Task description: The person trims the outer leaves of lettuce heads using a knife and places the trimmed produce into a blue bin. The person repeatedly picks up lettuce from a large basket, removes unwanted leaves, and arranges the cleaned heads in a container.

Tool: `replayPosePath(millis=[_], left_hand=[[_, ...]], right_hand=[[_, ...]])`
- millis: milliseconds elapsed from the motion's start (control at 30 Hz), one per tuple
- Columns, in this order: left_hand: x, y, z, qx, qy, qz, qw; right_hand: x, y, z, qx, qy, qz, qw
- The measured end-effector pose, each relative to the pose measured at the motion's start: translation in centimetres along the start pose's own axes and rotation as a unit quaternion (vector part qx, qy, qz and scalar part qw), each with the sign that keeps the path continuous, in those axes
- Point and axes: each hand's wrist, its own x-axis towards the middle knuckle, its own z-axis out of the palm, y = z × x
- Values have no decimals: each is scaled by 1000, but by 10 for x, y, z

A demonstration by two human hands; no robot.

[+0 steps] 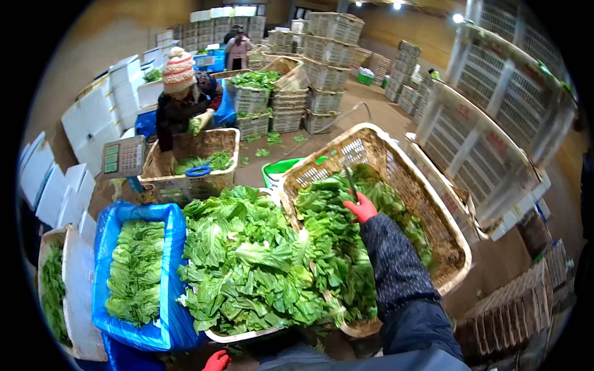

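Observation:
My right hand, in a red glove, grips a knife with its blade pointing away from me. It is over the leafy greens inside a dirty plastic crate. To the left of that crate, a second crate is heaped with lettuce, which hides most of its rim. Low at the picture's bottom edge, part of my left hand shows in a red glove; its fingers are too cut off to read. Beside the heap, a box lined with blue plastic holds neat rows of lettuce.
Across from me, a person in a knit hat leans over another crate beside a digital scale. Tall crate stacks rise on the right. White foam boxes line the left. A green basket stands behind my crates.

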Motion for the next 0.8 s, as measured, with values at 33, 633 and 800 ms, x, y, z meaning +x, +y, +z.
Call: replayPosePath(millis=[33,633,800], left_hand=[[-14,21,-1,8,-14,21,1000],[26,342,163,-414,-441,107,790],[43,363,64,-435,-401,-15,806]], right_hand=[[34,8,5,3,16,26,1000],[-172,-24,99,72,-51,-219,972],[-215,26,108,241,-74,133,959]])
